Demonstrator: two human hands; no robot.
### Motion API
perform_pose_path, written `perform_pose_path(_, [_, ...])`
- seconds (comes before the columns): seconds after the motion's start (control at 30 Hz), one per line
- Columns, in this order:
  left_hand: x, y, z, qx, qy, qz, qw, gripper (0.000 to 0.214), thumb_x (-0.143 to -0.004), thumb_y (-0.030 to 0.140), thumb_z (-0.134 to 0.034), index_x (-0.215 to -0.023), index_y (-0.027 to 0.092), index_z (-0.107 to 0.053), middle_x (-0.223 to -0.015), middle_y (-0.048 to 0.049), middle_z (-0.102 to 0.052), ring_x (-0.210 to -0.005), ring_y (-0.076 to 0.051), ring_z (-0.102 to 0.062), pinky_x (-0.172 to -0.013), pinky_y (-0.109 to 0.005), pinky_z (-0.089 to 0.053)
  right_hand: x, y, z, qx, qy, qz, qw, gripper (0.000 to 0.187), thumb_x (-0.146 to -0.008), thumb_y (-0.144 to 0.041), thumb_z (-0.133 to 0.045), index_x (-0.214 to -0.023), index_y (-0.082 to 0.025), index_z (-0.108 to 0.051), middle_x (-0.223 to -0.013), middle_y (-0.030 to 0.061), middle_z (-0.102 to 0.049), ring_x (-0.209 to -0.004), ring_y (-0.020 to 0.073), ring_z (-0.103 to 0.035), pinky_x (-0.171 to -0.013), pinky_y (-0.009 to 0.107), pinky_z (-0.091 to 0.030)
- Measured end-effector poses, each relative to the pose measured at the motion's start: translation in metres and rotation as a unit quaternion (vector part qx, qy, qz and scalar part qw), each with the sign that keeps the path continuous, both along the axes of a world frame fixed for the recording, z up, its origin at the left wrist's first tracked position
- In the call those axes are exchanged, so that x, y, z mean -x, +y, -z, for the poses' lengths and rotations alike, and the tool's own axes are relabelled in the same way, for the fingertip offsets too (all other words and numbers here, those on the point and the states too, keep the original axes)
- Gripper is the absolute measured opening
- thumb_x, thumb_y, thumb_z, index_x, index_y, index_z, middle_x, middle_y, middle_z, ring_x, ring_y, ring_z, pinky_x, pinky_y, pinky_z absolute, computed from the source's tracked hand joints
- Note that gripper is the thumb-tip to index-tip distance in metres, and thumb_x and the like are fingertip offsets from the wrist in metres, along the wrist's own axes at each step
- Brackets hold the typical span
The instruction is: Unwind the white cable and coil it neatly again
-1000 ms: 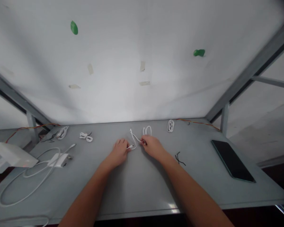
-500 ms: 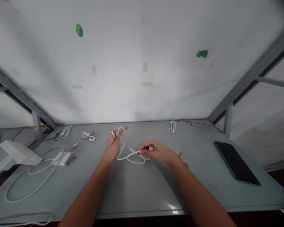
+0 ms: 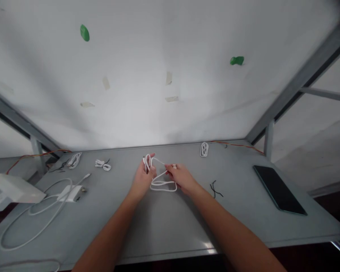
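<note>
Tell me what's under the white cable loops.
Grey tabletop shows through the white cable loops; whatever lies beneath the left hand and right hand is covered.

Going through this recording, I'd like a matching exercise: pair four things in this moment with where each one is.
Things:
1. White cable
2. Black tablet
3. Small bundled white cable
4. White charger

Places:
A. Near the back edge of the table, right of centre
B. Lying flat on the right side of the table
C. Held between the left hand and the right hand
D. On the left side of the table

Pairs: 1-C, 2-B, 3-A, 4-D
</note>
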State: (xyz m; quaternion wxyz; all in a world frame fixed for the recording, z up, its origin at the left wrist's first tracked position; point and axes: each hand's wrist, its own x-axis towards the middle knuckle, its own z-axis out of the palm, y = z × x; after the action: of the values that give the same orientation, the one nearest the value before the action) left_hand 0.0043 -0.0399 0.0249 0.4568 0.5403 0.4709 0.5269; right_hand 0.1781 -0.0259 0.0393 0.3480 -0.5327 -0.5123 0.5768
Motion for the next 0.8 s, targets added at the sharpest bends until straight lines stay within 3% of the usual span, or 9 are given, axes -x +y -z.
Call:
perform_pose_path(0.1, [0.001, -0.003, -0.006, 0.000, 0.012, -0.004, 1.000, 0.058, -0.079, 0.056, -0.081, -0.122, 0.020, -0.066, -0.066, 0.0070, -0.045, -0.056, -0.010, -0.044, -0.055, -0.025, -0.040, 0.004, -0.009, -0.005, 0.086, 0.052, -0.109, 0.989, 0.041, -0.089, -0.052, -0.065, -0.064, -0.022, -0.053, -0.044, -0.0097, -0.034, -0.039, 0.0082, -0.023, -0.039, 0.024, -0.018])
perform_pose_path(0.17, [0.000, -0.002, -0.005, 0.014, -0.015, -0.014, 1.000, 0.044, -0.084, 0.060, -0.073, -0.098, 0.019, -0.070, -0.065, 0.0048, -0.046, -0.057, -0.011, -0.046, -0.057, -0.026, -0.042, 0.003, -0.014, -0.010, 0.127, 0.062, -0.188, 0.972, 0.043, -0.090, -0.055, -0.065, -0.065, -0.021, -0.056, -0.042, -0.0101, -0.033, -0.037, 0.0083, -0.023, -0.036, 0.024, -0.018])
perform_pose_path(0.23, [-0.001, 0.001, -0.002, 0.010, -0.064, -0.042, 0.997, 0.047, -0.089, 0.066, -0.065, -0.084, 0.020, -0.065, -0.072, 0.0010, -0.055, -0.066, -0.014, -0.054, -0.064, -0.028, -0.048, -0.001, -0.018, -0.017, 0.143, 0.068, -0.266, 0.951, 0.049, -0.093, -0.062, -0.057, -0.070, -0.019, -0.065, -0.043, -0.0099, -0.033, -0.036, 0.0084, -0.024, -0.036, 0.024, -0.020])
perform_pose_path(0.33, [0.001, 0.006, 0.001, -0.009, -0.104, -0.088, 0.991, 0.051, -0.089, 0.072, -0.060, -0.083, 0.021, -0.060, -0.094, -0.0048, -0.067, -0.087, -0.020, -0.065, -0.079, -0.032, -0.055, -0.013, -0.019, -0.030, 0.123, 0.071, -0.393, 0.909, 0.059, -0.092, -0.071, -0.055, -0.083, -0.017, -0.076, -0.047, -0.0093, -0.034, -0.040, 0.0077, -0.027, -0.039, 0.023, -0.024])
perform_pose_path(0.43, [0.004, 0.008, 0.000, -0.016, -0.038, -0.103, 0.994, 0.057, -0.091, 0.075, -0.052, -0.082, 0.021, -0.065, -0.093, -0.0078, -0.071, -0.089, -0.023, -0.069, -0.085, -0.037, -0.056, -0.027, -0.018, -0.039, 0.065, 0.071, -0.497, 0.862, 0.048, -0.078, -0.063, -0.077, -0.086, -0.016, -0.077, -0.052, -0.0075, -0.046, -0.046, 0.0078, -0.037, -0.045, 0.023, -0.030])
perform_pose_path(0.5, [0.004, 0.004, -0.004, -0.025, 0.047, -0.103, 0.993, 0.062, -0.093, 0.076, -0.048, -0.074, 0.020, -0.068, -0.082, -0.0084, -0.071, -0.084, -0.024, -0.068, -0.086, -0.038, -0.055, -0.032, -0.016, -0.041, 0.038, 0.109, -0.482, 0.869, 0.048, -0.072, -0.062, -0.083, -0.082, -0.016, -0.075, -0.052, -0.0060, -0.050, -0.047, 0.0090, -0.041, -0.046, 0.024, -0.031])
perform_pose_path(0.57, [0.001, -0.001, -0.007, -0.023, 0.088, -0.074, 0.993, 0.065, -0.093, 0.077, -0.046, -0.071, 0.020, -0.070, -0.077, -0.0088, -0.070, -0.081, -0.024, -0.068, -0.083, -0.038, -0.055, -0.033, -0.013, -0.038, 0.021, 0.159, -0.374, 0.914, 0.052, -0.073, -0.069, -0.078, -0.077, -0.018, -0.070, -0.051, -0.0071, -0.044, -0.046, 0.0097, -0.039, -0.046, 0.025, -0.032])
perform_pose_path(0.7, [-0.014, -0.011, -0.004, 0.052, -0.015, 0.041, 0.998, 0.069, -0.095, 0.079, -0.038, -0.090, 0.018, -0.069, -0.079, -0.0079, -0.072, -0.072, -0.022, -0.068, -0.069, -0.036, -0.056, -0.026, -0.006, -0.028, -0.035, 0.105, -0.155, 0.982, 0.058, -0.082, -0.080, -0.063, -0.073, -0.022, -0.063, -0.053, -0.0070, -0.036, -0.047, 0.0105, -0.033, -0.046, 0.026, -0.035])
perform_pose_path(0.8, [-0.022, -0.011, 0.004, 0.079, -0.043, 0.071, 0.993, 0.063, -0.090, 0.080, -0.048, -0.105, 0.020, -0.061, -0.074, -0.0012, -0.066, -0.054, -0.015, -0.059, -0.053, -0.029, -0.049, -0.021, -0.003, -0.019, -0.063, 0.003, -0.162, 0.985, 0.061, -0.087, -0.080, -0.055, -0.067, -0.022, -0.057, -0.056, -0.0029, -0.046, -0.049, 0.0109, -0.038, -0.045, 0.026, -0.033])
